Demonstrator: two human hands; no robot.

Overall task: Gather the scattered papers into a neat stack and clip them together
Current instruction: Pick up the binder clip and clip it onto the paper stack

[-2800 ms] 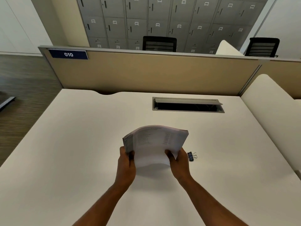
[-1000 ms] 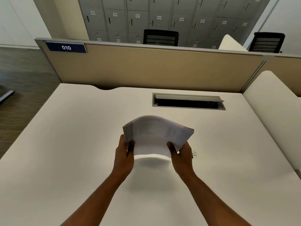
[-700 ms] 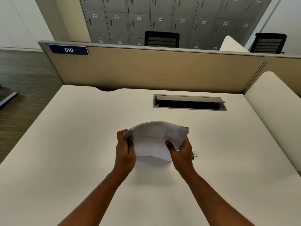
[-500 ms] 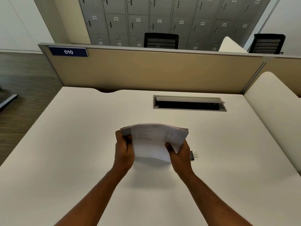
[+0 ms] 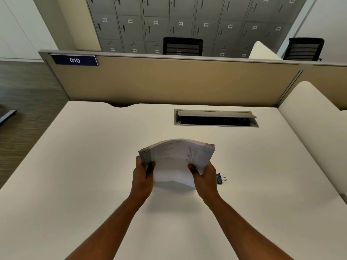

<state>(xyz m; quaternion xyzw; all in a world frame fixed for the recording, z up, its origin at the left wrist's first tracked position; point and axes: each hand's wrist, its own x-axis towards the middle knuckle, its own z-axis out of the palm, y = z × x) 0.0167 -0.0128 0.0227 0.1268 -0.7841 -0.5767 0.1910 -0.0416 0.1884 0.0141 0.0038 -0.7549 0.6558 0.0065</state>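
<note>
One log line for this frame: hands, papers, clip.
left hand: holds paper stack | right hand: holds stack | stack: bowed above desk | binder clip: on desk, unused

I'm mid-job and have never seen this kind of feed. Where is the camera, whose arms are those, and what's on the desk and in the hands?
There is no machine here: one wide-angle camera sits on a person's head, looking forward and down at their own bare arms. The left hand and right hand each grip a side of the paper stack, held tilted above the white desk. A black binder clip lies on the desk just right of the right hand, not yet used. Farther back is an open cable slot, then a partition with a sign reading 010.
</note>
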